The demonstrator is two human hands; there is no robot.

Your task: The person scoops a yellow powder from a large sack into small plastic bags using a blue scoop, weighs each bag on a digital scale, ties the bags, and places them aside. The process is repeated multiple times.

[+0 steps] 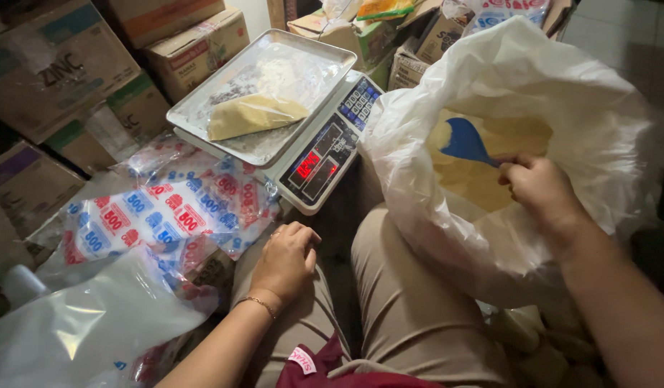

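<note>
I see right hand gripping blue scoop inside white sack of yellow powder. Left hand empty, loosely curled on knee. Part-filled bag lies on scale tray.

Blue plastic scoop: handle hidden inside right hand. Large white plastic sack: base hidden behind knee. Brown cardboard boxes: cut off at top and left edges. Red scale display digits: blurred.
</note>
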